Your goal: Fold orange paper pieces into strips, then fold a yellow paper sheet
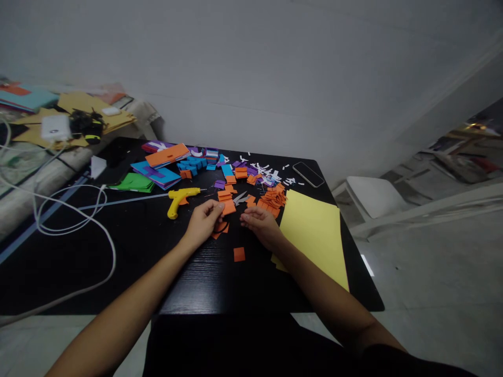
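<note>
My left hand (pixel 203 221) is closed, pinching a small orange paper piece (pixel 228 208) between thumb and fingers. Just across from it, my right hand (pixel 262 225) has loosely curved fingers, with nothing visible in them. Scissors (pixel 240 199) lie between the hands, their blades pointing away and partly hidden by the orange paper. A dark loop, apparently their handle, shows beside my left fingers. Nearer me, a single orange paper square (pixel 239 254) lies flat on the black table (pixel 220 290). Beyond my right hand is a heap of folded orange pieces (pixel 273 199).
A yellow glue gun (pixel 178 200) lies left of my left hand. Yellow sheets (pixel 314 230) sit under my right forearm. White paper scraps (pixel 267 174), blue folded pieces (pixel 192 165), green paper (pixel 135 182) and a phone (pixel 308 174) are farther back. A white cable (pixel 112 246) crosses the left side.
</note>
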A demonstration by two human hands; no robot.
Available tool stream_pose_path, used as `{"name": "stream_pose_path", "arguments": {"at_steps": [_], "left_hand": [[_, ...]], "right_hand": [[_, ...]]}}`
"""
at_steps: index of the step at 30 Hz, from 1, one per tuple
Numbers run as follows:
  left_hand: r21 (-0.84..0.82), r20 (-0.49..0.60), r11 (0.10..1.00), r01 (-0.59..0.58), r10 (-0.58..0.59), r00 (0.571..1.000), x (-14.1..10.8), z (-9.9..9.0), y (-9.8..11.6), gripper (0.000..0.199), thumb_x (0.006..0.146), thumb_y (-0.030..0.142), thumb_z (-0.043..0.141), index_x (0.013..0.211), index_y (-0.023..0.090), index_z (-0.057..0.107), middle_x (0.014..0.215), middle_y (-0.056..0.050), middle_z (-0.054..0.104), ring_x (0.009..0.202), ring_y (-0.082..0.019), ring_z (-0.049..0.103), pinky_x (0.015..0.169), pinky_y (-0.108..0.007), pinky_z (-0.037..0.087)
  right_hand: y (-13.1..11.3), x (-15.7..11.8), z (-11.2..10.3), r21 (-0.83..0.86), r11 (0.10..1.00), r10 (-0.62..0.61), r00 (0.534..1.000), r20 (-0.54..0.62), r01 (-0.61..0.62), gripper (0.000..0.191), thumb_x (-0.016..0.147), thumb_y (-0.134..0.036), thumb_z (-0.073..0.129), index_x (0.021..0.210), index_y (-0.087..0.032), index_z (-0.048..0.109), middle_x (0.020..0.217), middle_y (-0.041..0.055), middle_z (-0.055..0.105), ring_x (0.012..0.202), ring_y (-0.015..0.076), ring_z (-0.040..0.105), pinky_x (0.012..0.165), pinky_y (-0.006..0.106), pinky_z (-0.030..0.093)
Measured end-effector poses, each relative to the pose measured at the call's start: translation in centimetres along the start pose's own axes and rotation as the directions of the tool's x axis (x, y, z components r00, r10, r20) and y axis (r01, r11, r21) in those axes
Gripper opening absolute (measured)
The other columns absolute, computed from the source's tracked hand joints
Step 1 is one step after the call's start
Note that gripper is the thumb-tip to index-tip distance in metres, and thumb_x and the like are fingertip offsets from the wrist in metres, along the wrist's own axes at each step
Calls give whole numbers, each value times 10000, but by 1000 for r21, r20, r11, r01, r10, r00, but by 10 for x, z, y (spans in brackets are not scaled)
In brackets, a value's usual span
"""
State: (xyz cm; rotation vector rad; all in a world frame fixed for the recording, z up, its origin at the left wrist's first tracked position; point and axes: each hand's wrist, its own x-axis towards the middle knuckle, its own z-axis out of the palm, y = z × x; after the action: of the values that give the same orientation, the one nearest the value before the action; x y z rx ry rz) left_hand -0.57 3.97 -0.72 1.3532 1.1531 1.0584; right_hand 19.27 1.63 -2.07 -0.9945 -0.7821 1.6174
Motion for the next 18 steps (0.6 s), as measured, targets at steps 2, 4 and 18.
{"name": "stream_pose_path", "arguments": {"at_steps": [2, 4, 18], "left_hand": [[-73, 4, 997, 24, -24, 1000, 1, 0, 2, 445, 820, 595, 695, 736, 174, 580, 595, 25, 570, 472, -99, 486, 447, -209, 383], [-114, 3, 993, 36, -36, 999, 2, 1, 3, 459, 789, 602, 726, 734, 168, 584, 590, 26, 573, 471, -93, 486, 450, -203, 387], [-62, 85, 997, 51, -46, 995, -5, 6, 4, 489, 812, 641, 686, 741, 173, 564, 563, 43, 530, 458, -97, 460, 450, -209, 362]], "right_hand": [[0, -1, 0, -7, 1000, 9, 1000, 23, -9, 400, 568, -357, 962, 834, -189, 714, 767, -1, 745, 729, 138, 686, 747, 287, 559], [1, -1, 0, -16, 1000, 13, 999, 37, -12, 395, 581, -366, 959, 840, -185, 722, 761, 0, 737, 713, 129, 669, 727, 278, 545], [3, 0, -1, -47, 998, 52, 992, 113, -47, 424, 673, -441, 896, 957, -181, 719, 756, -9, 698, 662, 128, 648, 680, 278, 533]]}}
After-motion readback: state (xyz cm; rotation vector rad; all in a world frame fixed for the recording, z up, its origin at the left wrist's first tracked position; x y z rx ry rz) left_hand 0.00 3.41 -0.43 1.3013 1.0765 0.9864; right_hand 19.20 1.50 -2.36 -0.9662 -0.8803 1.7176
